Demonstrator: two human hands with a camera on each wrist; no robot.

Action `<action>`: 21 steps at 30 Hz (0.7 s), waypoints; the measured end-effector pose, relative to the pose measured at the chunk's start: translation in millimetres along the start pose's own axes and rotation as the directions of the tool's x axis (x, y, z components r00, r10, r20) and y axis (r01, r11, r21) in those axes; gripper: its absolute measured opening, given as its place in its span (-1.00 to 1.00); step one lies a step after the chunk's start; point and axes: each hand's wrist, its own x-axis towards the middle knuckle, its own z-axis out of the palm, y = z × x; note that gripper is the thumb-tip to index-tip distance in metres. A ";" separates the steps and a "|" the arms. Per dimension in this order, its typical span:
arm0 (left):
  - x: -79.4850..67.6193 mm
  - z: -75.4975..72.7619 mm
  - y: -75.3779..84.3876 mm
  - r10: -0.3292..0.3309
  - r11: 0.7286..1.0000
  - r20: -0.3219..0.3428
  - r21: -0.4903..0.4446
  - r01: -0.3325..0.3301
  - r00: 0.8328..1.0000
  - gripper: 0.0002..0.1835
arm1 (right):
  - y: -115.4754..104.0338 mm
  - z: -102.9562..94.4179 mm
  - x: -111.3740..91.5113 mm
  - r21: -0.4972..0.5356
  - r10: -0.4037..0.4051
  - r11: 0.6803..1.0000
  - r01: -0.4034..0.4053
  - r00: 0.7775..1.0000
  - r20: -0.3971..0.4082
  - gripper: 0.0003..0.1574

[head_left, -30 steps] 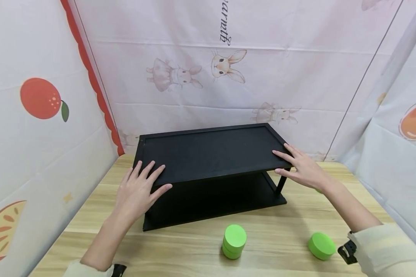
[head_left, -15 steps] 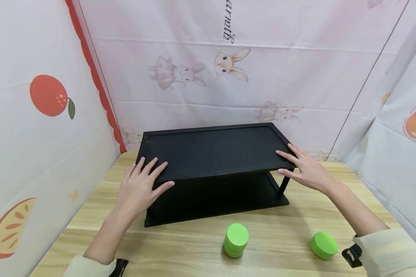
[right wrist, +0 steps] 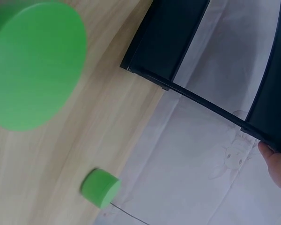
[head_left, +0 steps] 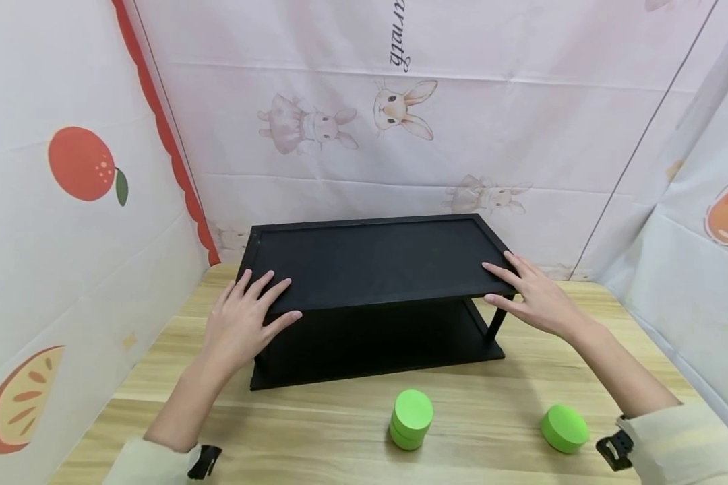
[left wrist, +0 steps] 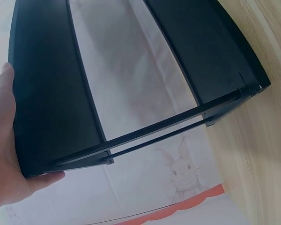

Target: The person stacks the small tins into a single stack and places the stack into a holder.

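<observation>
A black two-tier shelf rack stands on the wooden table, its top board (head_left: 370, 263) above a lower board (head_left: 364, 347). On the top's near left corner rests my left hand (head_left: 236, 330), fingers spread over the surface and thumb along the front edge. My right hand (head_left: 536, 296) lies across the near right corner in the same spread way. The left wrist view shows the rack's end bars (left wrist: 154, 126) with my left fingers at its edge. In the right wrist view, my right hand (right wrist: 278, 166) touches the rack's corner.
Before the rack stands a green cylinder (head_left: 411, 419) with a seam around it. A shorter green cylinder (head_left: 564, 428) sits to the right. Another green cylinder (right wrist: 100, 187) shows in the right wrist view. Printed cloth (head_left: 340, 155) hangs behind and on both sides.
The rack's left end has moved slightly back toward the rear cloth with my left hand, so its front edge slants less. My right hand stays on its corner. The head view shifts a little.
</observation>
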 end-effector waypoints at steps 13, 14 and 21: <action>6.3 1.6 -6.0 0.031 1.000 -0.011 0.005 -0.031 0.999 -0.29 | -5.4 -1.1 -3.2 0.010 0.021 1.000 -0.021 1.000 0.000 -0.22; 6.6 1.7 -6.5 0.032 0.999 -0.010 0.002 -0.032 0.999 -0.29 | -5.9 -1.0 -3.4 0.008 0.022 1.000 -0.022 1.000 -0.001 -0.22; 8.8 3.6 -8.8 0.049 0.999 -0.013 -0.004 -0.049 0.999 -0.31 | -8.4 -0.4 -7.4 -0.018 0.019 1.000 -0.020 1.000 -0.024 -0.23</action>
